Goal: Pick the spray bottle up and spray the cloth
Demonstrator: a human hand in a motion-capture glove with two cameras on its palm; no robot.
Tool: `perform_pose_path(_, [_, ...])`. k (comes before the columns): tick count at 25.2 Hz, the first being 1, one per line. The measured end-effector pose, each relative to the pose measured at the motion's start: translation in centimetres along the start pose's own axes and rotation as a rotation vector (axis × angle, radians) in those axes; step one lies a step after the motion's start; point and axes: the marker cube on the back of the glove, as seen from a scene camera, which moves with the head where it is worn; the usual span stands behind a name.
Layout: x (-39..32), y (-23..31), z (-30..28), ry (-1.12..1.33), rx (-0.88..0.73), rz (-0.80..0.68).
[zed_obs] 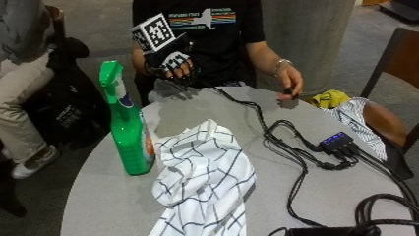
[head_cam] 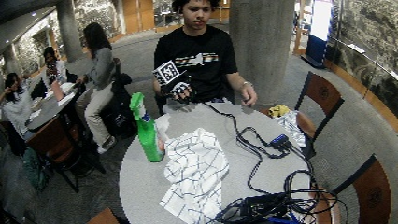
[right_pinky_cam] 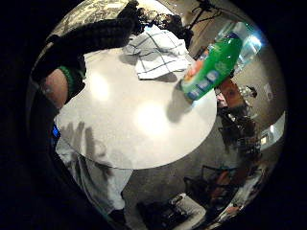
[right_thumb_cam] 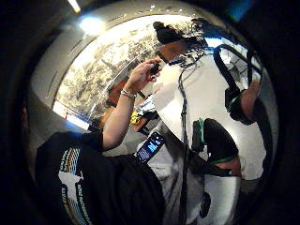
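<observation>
A green spray bottle [zed_obs: 128, 129] stands upright on the left part of the round grey table [zed_obs: 104, 196]. Beside it, toward the middle, lies a crumpled white cloth with dark checks [zed_obs: 204, 183]. My gloved right hand [zed_obs: 175, 68] hangs above the table's far edge, well behind the bottle, fingers pointing down, relaxed and empty. The little finger side palm view looks over the table [right_pinky_cam: 144, 124] at the bottle [right_pinky_cam: 213, 67] and the cloth [right_pinky_cam: 156, 52]. The wide outside view shows the bottle [head_cam: 146, 133], the cloth [head_cam: 196, 175] and the hand [head_cam: 179, 88] the same way.
The person's bare left hand [zed_obs: 288, 84] pinches a small black thing over the far edge. Black cables [zed_obs: 294, 152] and a hub with blue lights [zed_obs: 337, 142] cover the right half. A chair [zed_obs: 389, 73] with striped fabric stands right, and a seated person [zed_obs: 19, 73] is at left.
</observation>
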Motion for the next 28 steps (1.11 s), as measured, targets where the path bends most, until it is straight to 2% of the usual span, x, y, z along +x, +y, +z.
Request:
perform_pose_path(12, [1.7, 0.0, -1.1, 0.04, -0.044, 0.093])
perform_pose_path(16, [3.1, 0.2, -0.9, -0.017, -0.066, 0.187])
perform_pose_path(21, [5.2, 0.5, -1.8, -0.203, 0.003, 0.359])
perform_pose_path(23, [6.0, 0.7, -2.5, -0.239, 0.015, 0.336])
perform_pose_path(28, [8.9, 1.4, -3.1, -0.455, 0.284, 0.201])
